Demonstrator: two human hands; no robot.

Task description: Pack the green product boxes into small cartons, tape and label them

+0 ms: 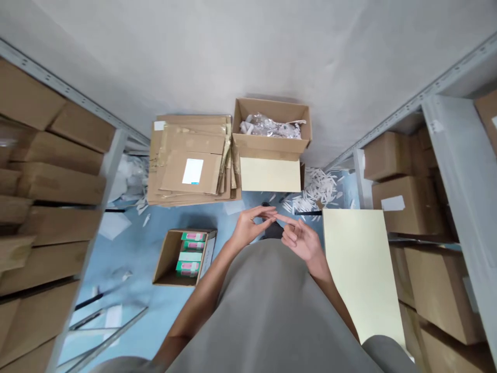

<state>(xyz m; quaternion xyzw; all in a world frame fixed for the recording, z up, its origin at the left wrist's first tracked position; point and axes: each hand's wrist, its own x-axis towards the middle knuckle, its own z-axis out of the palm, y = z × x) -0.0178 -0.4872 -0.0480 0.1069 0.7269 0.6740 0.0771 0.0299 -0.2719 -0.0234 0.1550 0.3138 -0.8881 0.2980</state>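
In front of my grey shirt, my two hands meet at the fingertips. My left hand (251,226) has its fingers stretched forward and its thumb apart from them, with nothing visible between. My right hand (302,239) points its index finger across to the left fingertips and touches or nearly touches them; its other fingers curl loosely, and no object shows in it. Below and left of the hands, an open carton (165,259) on the floor holds several green-and-pink packs (189,266). Beyond the hands stands a pale yellow box or board (271,174).
Flattened cardboard boxes (194,140) are stacked by the wall, beside an open carton (267,146) of clear plastic wrap. White scraps (320,189) litter the blue floor (135,254). A pale yellow panel (359,259) is at right. Carton-filled shelves flank both sides; metal strips (108,339) lie lower left.
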